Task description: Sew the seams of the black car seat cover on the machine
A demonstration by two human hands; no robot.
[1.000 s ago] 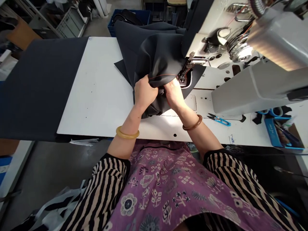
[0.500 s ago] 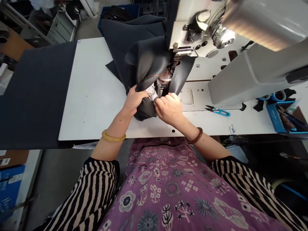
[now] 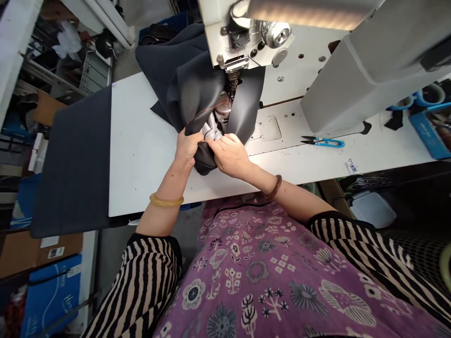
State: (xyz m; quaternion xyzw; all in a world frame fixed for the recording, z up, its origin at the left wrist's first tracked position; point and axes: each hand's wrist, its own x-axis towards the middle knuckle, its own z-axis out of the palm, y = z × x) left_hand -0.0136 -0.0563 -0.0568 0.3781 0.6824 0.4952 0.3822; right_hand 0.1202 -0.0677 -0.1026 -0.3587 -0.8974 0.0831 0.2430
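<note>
grip of left hand [image 3: 186, 149] and right hand [image 3: 231, 156] alike, pinched closed on dark fabric [image 3: 197, 87] near sewing machine [image 3: 215, 46]

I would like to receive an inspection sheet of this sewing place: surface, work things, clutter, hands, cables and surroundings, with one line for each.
Surface: white table, with a dark sheet at its left end.
Work things: black material bunched at the sewing machine; an orange thread runs along it, and a whitish layer shows in its opening.
Clutter: blue-handled snips on the table; blue box near the right edge.
Hands: left hand and right hand both grip the black material, close together.
Cables: wire-like tangle below the table at right; too dim to identify.
Surroundings: cardboard box and blue carton at lower left.
</note>
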